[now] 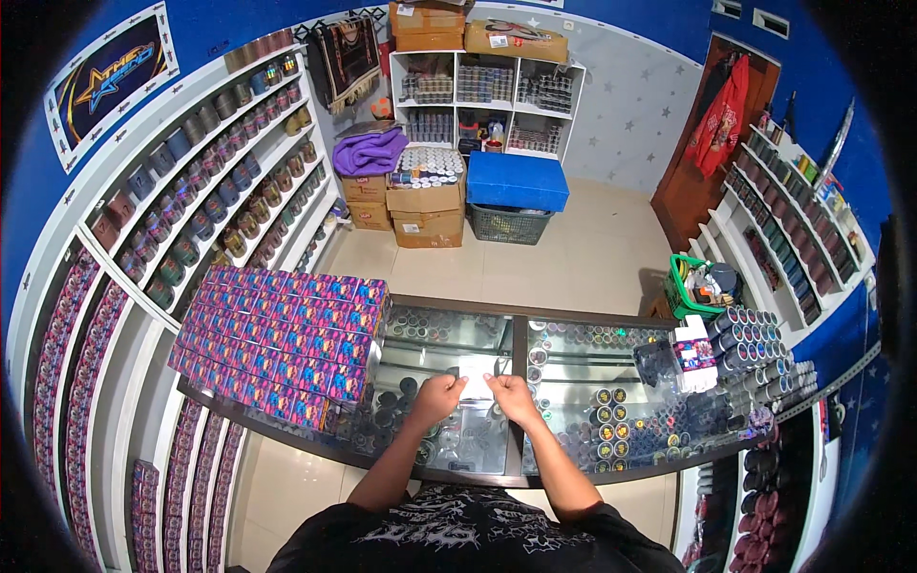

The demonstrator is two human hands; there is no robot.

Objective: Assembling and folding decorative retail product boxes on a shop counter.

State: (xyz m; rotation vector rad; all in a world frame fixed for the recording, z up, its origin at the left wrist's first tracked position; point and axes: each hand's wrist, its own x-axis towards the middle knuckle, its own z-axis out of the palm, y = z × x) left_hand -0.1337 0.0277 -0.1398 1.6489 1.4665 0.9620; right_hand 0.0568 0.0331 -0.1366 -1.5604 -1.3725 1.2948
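Above the middle of the glass counter [519, 439], my left hand [439, 399] and my right hand [512, 396] face each other at about the same height. A small white piece [475, 369], like a card or flattened box, spans the gap between them. Each hand is closed on one side of it, thumb turned inward. Its exact kind is too washed out by glare to tell. To the left of my left hand stands a broad stack of purple-and-pink patterned boxes [287, 339]. Small round containers [611, 425] show to the right of my right hand.
On the counter's right end are a white-and-patterned carton bundle [694, 355] and stacked round containers [745, 339]. A green basket [697, 286] sits behind them. Beyond the counter are cardboard boxes [427, 215] and a blue-lidded crate [517, 181]. Shelves of spools [201, 181] line the left wall.
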